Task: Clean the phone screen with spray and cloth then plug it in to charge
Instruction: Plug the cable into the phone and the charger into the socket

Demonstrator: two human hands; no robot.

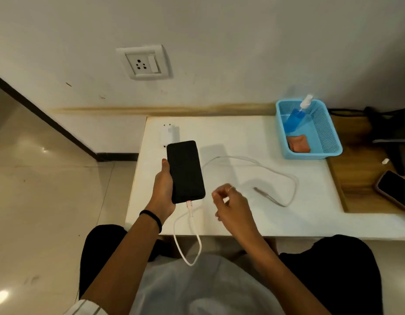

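My left hand (pixel 163 189) holds the black phone (pixel 185 171) screen up, above the left part of the white table (pixel 242 219). A white cable (pixel 276 171) is plugged into the phone's bottom end, loops down over the table's front edge, then curves back across the table. Its free plug (pixel 257 189) lies on the table to the right of my right hand. My right hand (pixel 231 204) hovers just right of the phone's bottom, fingers loosely curled, gripping nothing that I can see. A white charger adapter (pixel 167 133) lies behind the phone. The wall socket (pixel 143 62) is above it.
A blue basket (pixel 324 153) at the table's back right holds the blue spray bottle (pixel 296 119) and a folded orange cloth (pixel 298 144). A second phone (pixel 395 189) lies on the wooden surface to the right. Tiled floor lies to the left.
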